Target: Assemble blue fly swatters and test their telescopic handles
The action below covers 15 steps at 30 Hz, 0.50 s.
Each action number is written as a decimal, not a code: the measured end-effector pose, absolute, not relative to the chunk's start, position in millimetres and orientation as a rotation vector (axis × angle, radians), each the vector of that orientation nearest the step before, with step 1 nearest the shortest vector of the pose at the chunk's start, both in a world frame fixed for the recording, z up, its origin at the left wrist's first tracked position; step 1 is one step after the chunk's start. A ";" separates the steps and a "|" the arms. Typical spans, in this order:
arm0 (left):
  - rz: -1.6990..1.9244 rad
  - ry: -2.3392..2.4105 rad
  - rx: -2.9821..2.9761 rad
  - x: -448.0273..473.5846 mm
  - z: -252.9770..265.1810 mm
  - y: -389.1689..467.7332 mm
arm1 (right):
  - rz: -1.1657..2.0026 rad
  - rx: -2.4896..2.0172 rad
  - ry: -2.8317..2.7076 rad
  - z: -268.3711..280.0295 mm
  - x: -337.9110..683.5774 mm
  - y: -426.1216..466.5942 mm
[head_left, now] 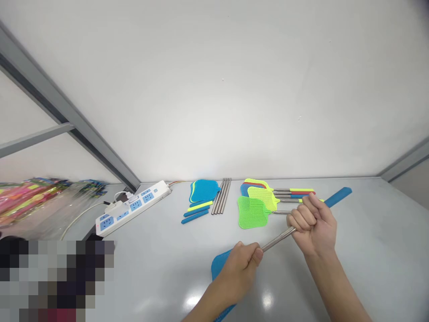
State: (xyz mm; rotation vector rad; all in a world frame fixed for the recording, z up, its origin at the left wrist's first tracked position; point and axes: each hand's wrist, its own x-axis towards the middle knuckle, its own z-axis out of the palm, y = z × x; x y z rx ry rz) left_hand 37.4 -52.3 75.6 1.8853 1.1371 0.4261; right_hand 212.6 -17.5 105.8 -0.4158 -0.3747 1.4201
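Note:
Both my hands grip one blue fly swatter with a metal telescopic rod (277, 239). My left hand (240, 268) is wrapped round the rod's lower end, close to the blue mesh head (219, 264), which it partly covers. Higher up, my right hand (313, 223) is closed round the rod just below the blue handle (338, 197). The swatter slants up to the right over the table. Behind it lie several finished-looking swatters, a green one (253, 212) in front and a yellow one (263, 197) behind.
Further left lie blue mesh heads (205, 191), several metal rods (221, 197), a yellow handle (200, 206) and blue handles (195, 217). A white power strip (134, 206) with plugs sits at the table's left. Beyond it are bagged colourful items (33, 201). A white wall (234, 89) stands behind.

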 end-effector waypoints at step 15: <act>0.479 0.887 1.368 42.0 76.2 -48.5 | 1.613 -0.159 -0.313 81.3 178.7 -16.5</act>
